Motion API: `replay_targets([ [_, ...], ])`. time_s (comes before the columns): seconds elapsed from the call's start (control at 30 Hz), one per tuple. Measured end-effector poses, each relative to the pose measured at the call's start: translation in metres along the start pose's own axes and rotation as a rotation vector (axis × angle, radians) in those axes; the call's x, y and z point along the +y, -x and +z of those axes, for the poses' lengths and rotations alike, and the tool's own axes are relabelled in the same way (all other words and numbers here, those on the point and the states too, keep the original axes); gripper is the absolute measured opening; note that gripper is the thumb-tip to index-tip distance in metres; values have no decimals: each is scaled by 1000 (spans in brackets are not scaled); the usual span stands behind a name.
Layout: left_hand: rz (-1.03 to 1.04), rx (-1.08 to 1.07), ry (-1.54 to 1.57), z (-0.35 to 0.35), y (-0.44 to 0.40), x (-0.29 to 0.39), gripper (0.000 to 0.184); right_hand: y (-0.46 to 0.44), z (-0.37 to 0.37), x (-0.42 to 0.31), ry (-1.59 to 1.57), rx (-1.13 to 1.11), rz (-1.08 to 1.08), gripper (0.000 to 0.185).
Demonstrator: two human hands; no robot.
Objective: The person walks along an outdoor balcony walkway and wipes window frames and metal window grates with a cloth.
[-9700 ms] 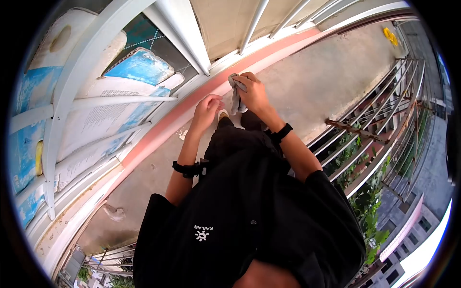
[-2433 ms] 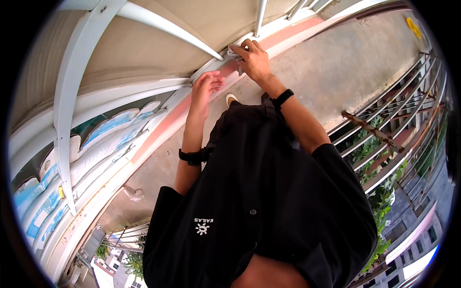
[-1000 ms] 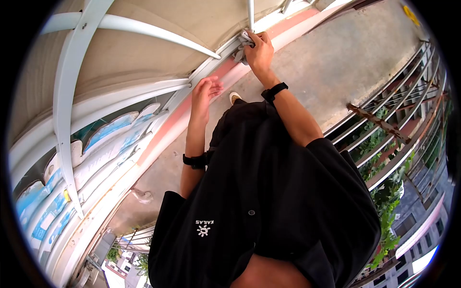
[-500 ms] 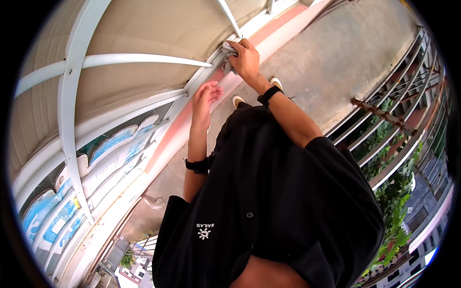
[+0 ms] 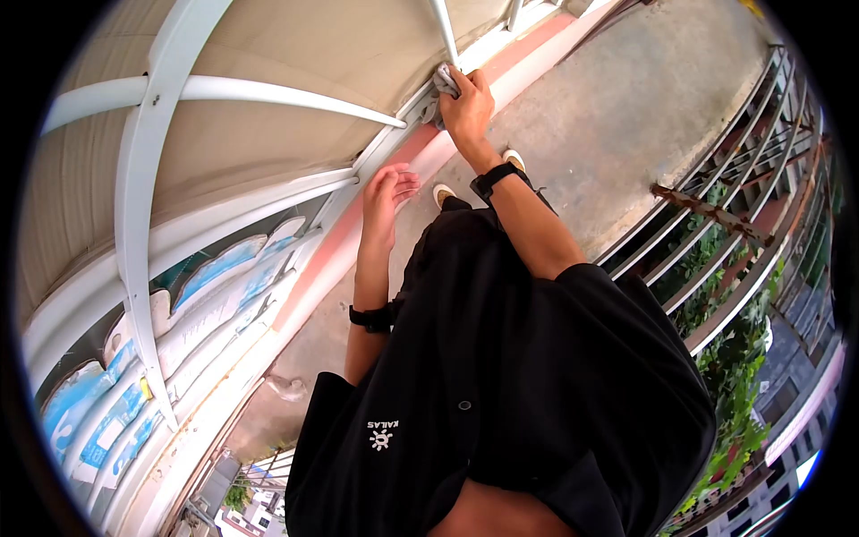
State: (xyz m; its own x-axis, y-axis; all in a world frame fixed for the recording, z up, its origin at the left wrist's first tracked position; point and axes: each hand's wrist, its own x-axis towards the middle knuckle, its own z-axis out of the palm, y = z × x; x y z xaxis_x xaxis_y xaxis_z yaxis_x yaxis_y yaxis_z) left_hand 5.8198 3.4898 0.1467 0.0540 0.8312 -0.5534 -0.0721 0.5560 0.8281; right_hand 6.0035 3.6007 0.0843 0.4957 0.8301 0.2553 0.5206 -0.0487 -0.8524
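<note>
A crumpled grey cloth (image 5: 435, 109) is gripped by my right hand (image 5: 469, 106), which presses it to the white window frame's sill by the foot of a white bar (image 5: 445, 34). My left hand (image 5: 385, 199) hangs beside the pink ledge (image 5: 336, 242), lower and to the left, with its fingers somewhat curled but apart and nothing in it. Beige material (image 5: 268, 54) lies behind the white window bars. Both wrists wear black bands.
Blue and white sacks (image 5: 116, 421) are behind the bars at the lower left. A metal railing (image 5: 716, 213) with a rusty bracket and green leaves runs along the right. My shoes stand on the concrete floor (image 5: 617, 116). A pale rag lies at the floor's lower left.
Compared with about ten seconds ago, the view has shifted along the window and the cloth is now against the frame. In the last half second, my right hand has moved slightly right and up with it.
</note>
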Motion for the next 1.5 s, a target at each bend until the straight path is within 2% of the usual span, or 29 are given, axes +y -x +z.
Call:
replay_targets([
  [0.13,-19,-33,-5,-9,-3,-2,32,-6,-15,0,19,-77,22,43],
  [0.2,-12,-69,-21,-10,-7,-1,32,-9,-32,7,25,-446,-68,42],
  [0.3,-4,-145,-61,-7,-13,3,32,3,-55,18,9,-428,-19,42],
  [0.37,7,-190,-82,0,-19,9,32,-2,-66,25,15,-329,7,40],
  [0.43,33,-249,-147,10,-22,15,34,-9,-77,31,12,-115,91,40],
  [0.57,107,-266,-206,44,-37,31,38,-44,-90,33,58,-3,149,41],
  [0.63,158,-220,-221,62,-47,42,41,-66,-93,35,51,-13,144,39],
  [0.77,189,-121,-191,97,-60,61,46,-103,-86,46,27,-61,6,40],
  [0.87,200,-59,-185,121,-66,70,49,-122,-72,56,53,-16,-132,45],
  [0.97,194,-1,-185,140,-68,79,52,-132,-64,63,49,-33,-146,46],
  [1.13,157,39,-190,157,-71,88,55,-134,-51,62,54,-42,-83,45],
  [1.23,172,20,-214,155,-73,91,55,-133,-46,59,114,-30,-43,43],
  [1.5,173,-65,-204,137,-78,96,53,-132,-46,55,18,-31,55,38],
])
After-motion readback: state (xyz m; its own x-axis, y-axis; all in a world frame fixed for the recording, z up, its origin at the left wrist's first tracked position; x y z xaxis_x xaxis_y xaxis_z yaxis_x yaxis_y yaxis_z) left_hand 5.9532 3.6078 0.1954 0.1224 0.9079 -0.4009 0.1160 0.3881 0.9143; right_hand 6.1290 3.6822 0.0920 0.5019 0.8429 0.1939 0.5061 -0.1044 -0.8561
